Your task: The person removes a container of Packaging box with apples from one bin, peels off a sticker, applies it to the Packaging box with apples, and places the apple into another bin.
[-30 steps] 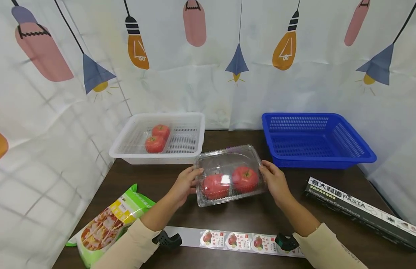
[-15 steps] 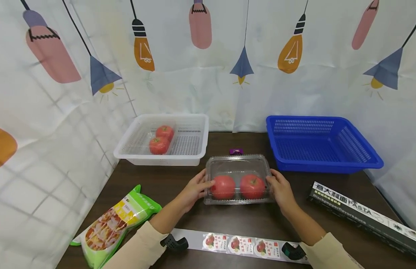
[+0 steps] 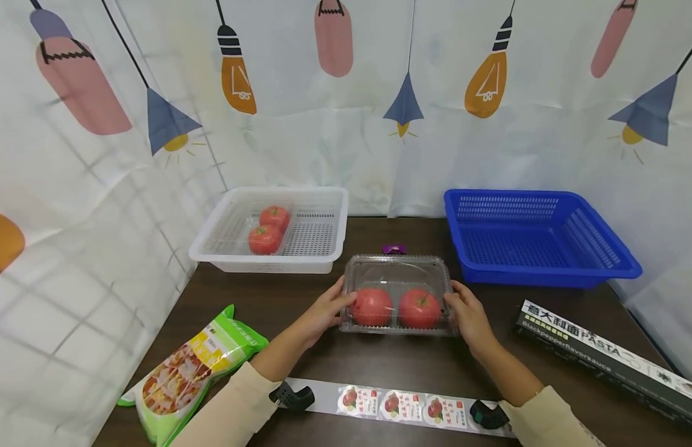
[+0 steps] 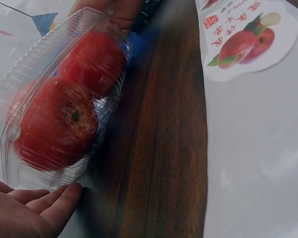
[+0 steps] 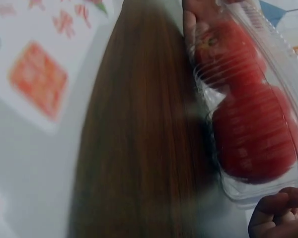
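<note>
A clear plastic clamshell box [image 3: 399, 267] with two red tomatoes [image 3: 420, 308] inside is held level at the middle of the table in the head view. My left hand [image 3: 323, 310] grips its left end, thumb on the lid's edge. At the other end my right hand [image 3: 470, 316] holds the box between thumb and fingers. In the left wrist view, the left fingers [image 4: 59, 208] curl under the near end of the box. The right wrist view has the right fingers [image 5: 275, 213] at the box's corner, with both tomatoes seen through the ribbed side.
Behind stand a white basket [image 3: 312, 264] holding another box of tomatoes and a blue basket [image 3: 541, 276]. A small purple packet [image 3: 394, 249] lies beyond the box. Nearer are a green food bag [image 3: 197, 372], a strip of fruit stickers [image 3: 399, 406] and a black pasta box [image 3: 609, 366].
The clamshell box, tilted a second ago, has been lowered and levelled by both hands, uncovering the purple packet behind it. Over the last half second it has barely shifted.
</note>
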### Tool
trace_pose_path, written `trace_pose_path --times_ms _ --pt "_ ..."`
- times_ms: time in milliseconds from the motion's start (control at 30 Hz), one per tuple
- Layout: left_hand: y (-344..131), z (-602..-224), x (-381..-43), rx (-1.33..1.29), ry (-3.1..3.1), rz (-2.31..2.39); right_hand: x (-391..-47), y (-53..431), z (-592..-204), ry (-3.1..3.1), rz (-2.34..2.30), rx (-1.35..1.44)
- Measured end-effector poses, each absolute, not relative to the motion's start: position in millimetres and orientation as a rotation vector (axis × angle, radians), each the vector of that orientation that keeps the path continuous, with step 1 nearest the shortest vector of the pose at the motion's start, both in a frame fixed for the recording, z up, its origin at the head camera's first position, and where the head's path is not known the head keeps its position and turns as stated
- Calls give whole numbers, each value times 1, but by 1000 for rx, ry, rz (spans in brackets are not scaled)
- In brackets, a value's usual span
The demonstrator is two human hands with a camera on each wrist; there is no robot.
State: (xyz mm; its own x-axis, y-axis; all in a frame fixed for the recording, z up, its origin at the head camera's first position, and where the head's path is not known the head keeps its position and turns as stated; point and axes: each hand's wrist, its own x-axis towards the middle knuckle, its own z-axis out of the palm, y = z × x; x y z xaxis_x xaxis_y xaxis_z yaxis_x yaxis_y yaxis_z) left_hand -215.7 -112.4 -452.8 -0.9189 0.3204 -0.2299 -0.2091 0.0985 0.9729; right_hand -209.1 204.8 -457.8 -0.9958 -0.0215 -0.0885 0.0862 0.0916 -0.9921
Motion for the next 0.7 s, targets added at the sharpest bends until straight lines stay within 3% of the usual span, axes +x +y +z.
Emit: trace_pose_path --times_ms 233,400,700 --pt "-111 -450 -214 102 2107 1820 -215 210 -460 2359 -1963 -20" --pt "-120 -448 -194 94 2291 1695 -207 223 -459 2574 -1749 -133" --pt "-166 -446 -131 571 2601 895 -163 273 -455 2618 -1302 -235"
